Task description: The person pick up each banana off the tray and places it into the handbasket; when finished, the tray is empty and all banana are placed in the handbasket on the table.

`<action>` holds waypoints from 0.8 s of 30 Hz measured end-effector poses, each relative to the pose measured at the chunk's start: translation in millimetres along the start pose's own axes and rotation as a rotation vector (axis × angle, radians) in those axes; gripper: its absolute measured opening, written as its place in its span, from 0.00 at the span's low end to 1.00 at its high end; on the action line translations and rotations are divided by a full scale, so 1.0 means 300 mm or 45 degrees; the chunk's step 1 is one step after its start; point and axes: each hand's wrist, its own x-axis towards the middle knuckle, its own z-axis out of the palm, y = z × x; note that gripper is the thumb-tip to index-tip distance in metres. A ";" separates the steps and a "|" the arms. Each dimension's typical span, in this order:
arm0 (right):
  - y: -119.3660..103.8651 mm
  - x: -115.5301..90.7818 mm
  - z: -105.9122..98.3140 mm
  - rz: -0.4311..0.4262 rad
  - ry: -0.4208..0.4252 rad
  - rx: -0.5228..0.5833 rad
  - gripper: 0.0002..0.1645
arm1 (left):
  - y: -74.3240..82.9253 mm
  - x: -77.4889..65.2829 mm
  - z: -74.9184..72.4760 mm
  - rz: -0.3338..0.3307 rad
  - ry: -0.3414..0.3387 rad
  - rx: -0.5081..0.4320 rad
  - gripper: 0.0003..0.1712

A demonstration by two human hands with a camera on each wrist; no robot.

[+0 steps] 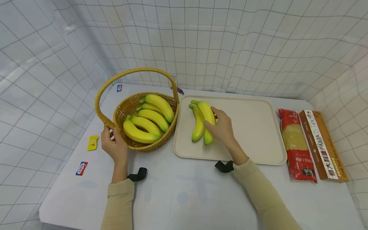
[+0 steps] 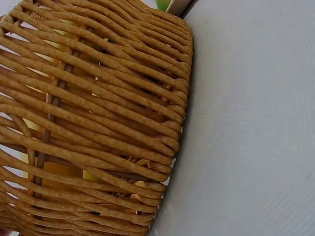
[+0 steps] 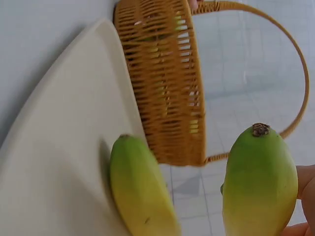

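My left hand [image 1: 115,143] holds the wicker basket [image 1: 156,145] at its left side, where the arched handle [image 1: 135,71] meets the rim. Several yellow bananas [image 1: 141,134] with green ends lie inside. Over the left part of the cream tray [image 1: 244,127], my right hand [image 1: 221,126] grips a banana [image 1: 205,111] between thumb and fingers. The right wrist view shows this held banana [image 3: 261,182] raised above the tray, its dark tip facing the camera. Another banana [image 1: 197,126] lies on the tray just left of it. Woven basket side [image 2: 98,98] fills much of the left wrist view.
Right of the tray lie a red pasta bag [image 1: 297,147] and a brown pasta box [image 1: 325,145]. Small wrapped pieces, one yellow [image 1: 92,142] and one red and blue [image 1: 81,168], lie at the left. A purple wrapper [image 1: 180,90] sits behind the basket. Gridded white curtains [image 1: 201,41] surround the table.
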 end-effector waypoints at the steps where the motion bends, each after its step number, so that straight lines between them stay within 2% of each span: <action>1: -0.024 0.000 0.007 -0.032 -0.011 0.008 0.39 | 0.000 0.000 -0.001 0.002 -0.001 -0.003 0.18; 7: -0.158 0.030 0.072 -0.189 -0.086 -0.003 0.39 | 0.000 0.001 -0.004 -0.007 -0.003 -0.002 0.19; 15: -0.316 0.120 0.160 -0.334 -0.165 -0.066 0.39 | 0.005 0.000 -0.005 0.013 -0.015 0.004 0.21; 20: -0.381 0.172 0.228 -0.399 -0.223 -0.113 0.38 | 0.004 -0.001 -0.007 0.019 -0.008 0.013 0.20; 24: -0.401 0.205 0.288 -0.445 -0.255 -0.143 0.37 | 0.001 -0.001 -0.010 0.021 -0.014 0.015 0.20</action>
